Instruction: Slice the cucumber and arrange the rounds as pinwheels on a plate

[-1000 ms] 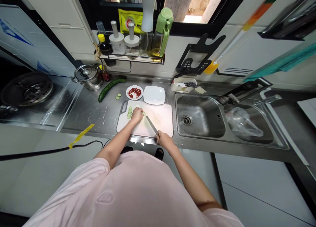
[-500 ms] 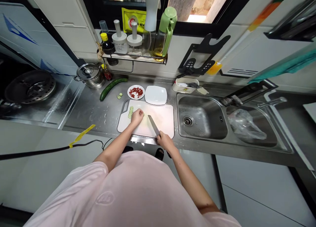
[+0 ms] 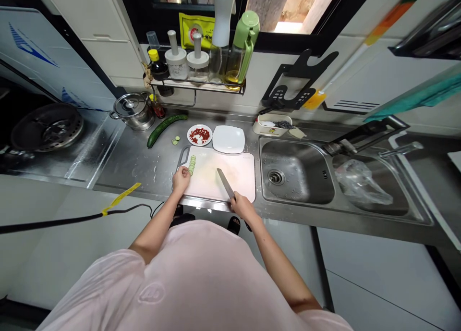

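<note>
My left hand [image 3: 181,179] is at the left part of the white cutting board [image 3: 237,170], its fingers pinched together at the lower end of a row of cucumber slices [image 3: 192,163]. Whatever those fingers hold is too small to make out. My right hand [image 3: 242,207] is closed round the handle of a knife [image 3: 225,183], whose blade points up and left over the board. Behind the board are a round plate of chopped red pieces [image 3: 199,135] and a white square plate [image 3: 228,139]. A whole cucumber [image 3: 165,128] lies to the left, near a few loose slices [image 3: 175,140].
A lidded pot [image 3: 133,111] stands at the back left, with a pan [image 3: 46,127] farther left. The double sink [image 3: 297,172] is at the right, a plastic bag [image 3: 362,181] in its right basin. A seasoning shelf [image 3: 198,84] hangs above the counter.
My left hand has moved left and slightly down, from the middle of the board to the row of slices. My right hand and the knife have hardly moved.
</note>
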A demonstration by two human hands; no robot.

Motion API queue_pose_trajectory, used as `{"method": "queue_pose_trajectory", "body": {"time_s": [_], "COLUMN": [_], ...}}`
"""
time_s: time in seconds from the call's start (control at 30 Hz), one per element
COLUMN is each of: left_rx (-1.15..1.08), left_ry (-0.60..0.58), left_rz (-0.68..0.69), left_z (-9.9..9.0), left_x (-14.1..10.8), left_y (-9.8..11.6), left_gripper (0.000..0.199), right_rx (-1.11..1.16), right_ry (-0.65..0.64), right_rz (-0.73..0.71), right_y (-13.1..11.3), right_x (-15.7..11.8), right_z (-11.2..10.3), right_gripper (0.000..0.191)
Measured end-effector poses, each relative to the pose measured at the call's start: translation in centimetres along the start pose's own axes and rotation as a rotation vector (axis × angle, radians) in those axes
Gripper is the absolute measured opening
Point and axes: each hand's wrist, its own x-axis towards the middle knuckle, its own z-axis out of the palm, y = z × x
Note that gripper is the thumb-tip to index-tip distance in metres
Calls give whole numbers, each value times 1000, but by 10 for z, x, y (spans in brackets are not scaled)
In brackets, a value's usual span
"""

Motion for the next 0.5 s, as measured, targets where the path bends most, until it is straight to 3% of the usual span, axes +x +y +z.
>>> {"method": "queue_pose_trajectory", "body": {"time_s": [0.5], "left_rx": [146], "left_ry": [7], "left_rz": [86], "left_z": [2], "left_x": [0], "left_y": [-6], "left_gripper": [17], "right_rx": [-27], "right_ry": [25], "right_rz": [-22], "right_y": [5], "right_x": [5], "right_z": [7], "right_gripper": [28]}}
